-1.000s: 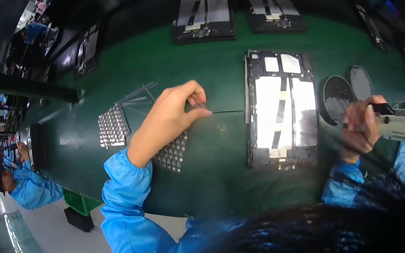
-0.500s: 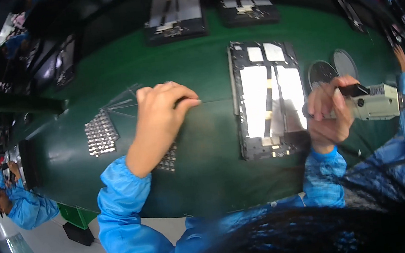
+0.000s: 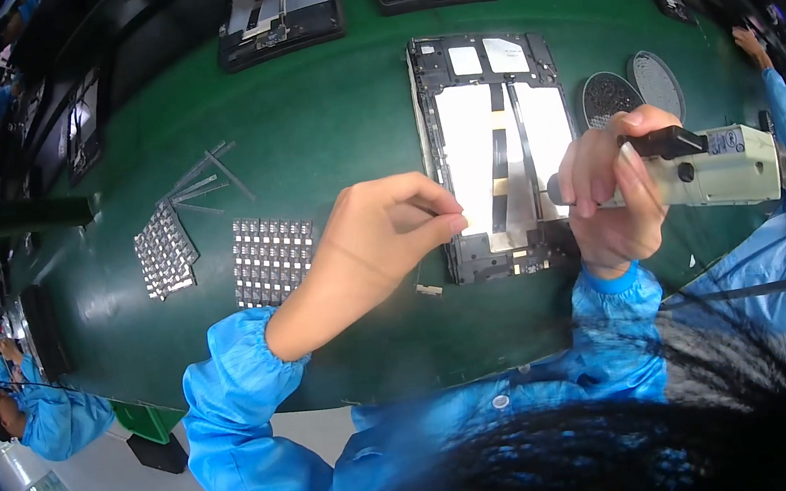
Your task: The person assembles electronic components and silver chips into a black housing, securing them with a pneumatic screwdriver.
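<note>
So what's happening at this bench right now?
A person in blue sleeves works over an opened tablet-like device lying on a green table. The left hand pinches a small thin part at the device's left edge. The right hand holds a pale electric screwdriver over its right side. Two grids of small metal parts and some thin strips lie to the left.

Small pale label (image 3: pixel 722 142) on the electric screwdriver (image 3: pixel 714 168)
</note>
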`<state>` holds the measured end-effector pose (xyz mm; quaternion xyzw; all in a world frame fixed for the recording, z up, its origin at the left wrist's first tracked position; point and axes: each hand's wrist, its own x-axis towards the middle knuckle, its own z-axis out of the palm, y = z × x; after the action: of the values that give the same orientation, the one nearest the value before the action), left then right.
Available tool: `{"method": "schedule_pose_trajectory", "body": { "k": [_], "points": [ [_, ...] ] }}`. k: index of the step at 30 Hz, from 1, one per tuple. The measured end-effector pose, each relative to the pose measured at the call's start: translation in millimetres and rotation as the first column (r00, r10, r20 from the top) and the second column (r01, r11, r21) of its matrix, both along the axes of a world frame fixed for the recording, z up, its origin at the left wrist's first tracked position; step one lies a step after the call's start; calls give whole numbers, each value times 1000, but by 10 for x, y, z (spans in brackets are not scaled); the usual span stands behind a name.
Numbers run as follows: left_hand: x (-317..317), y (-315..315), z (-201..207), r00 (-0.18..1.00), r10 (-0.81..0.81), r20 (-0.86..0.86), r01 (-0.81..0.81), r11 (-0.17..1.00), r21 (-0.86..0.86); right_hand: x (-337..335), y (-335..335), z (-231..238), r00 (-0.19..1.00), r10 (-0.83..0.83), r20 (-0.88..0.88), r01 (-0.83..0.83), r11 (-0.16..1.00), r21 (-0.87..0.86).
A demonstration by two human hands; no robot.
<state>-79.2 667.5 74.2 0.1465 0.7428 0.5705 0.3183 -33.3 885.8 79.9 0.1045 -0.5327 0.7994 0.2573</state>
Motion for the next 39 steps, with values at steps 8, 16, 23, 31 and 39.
{"method": "schedule_pose_trajectory", "body": {
  "k": [8, 16, 23, 31, 39],
  "points": [
    [4, -8, -19, 999, 31, -41, -31, 1000, 2, 11, -8, -14, 1000, 27, -9, -27, 1000, 13],
    [8, -25, -123, 915, -82, -395, 48, 994, -94, 19, -82, 15, 998, 60, 4, -60, 998, -7],
    [-12, -34, -100, 995, 30, -92, -34, 998, -43, -87, -517, 3, 989, -47, 143, 28, 992, 126],
    [-48, -79, -230, 996, 64, -66, -59, 996, 71, -175, -730, -43, 981, -62, 181, 38, 991, 131],
    [-111, -129, -203, 991, -37, 132, 34, 999, 25, -180, -749, -80, 972, -95, 213, 60, 984, 169]
  ]
}}
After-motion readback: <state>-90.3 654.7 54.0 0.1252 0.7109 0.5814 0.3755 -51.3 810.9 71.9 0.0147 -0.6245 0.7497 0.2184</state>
